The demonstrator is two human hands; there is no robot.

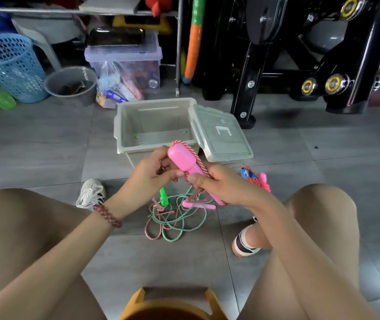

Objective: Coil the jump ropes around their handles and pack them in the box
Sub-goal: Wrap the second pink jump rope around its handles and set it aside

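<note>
My right hand (221,185) grips a pink jump-rope handle (182,160), which points up and to the left. A pink-and-white rope (198,160) loops over its top. My left hand (156,174) pinches that rope beside the handle. Below my hands, on the floor, pink and green ropes (175,218) lie tangled with a green handle (164,197) and a second pink handle (199,205). Another coiled rope, red with blue and pink handles (254,179), lies to the right. Beyond my hands the grey box (133,125) stands open and holds nothing.
The box's lid (221,135) leans against its right side. Behind stand a blue basket (11,65), a grey bucket (71,85), a clear storage bin (124,58) and black gym equipment (299,54). I sit on a yellow stool (172,303), my knees at either side.
</note>
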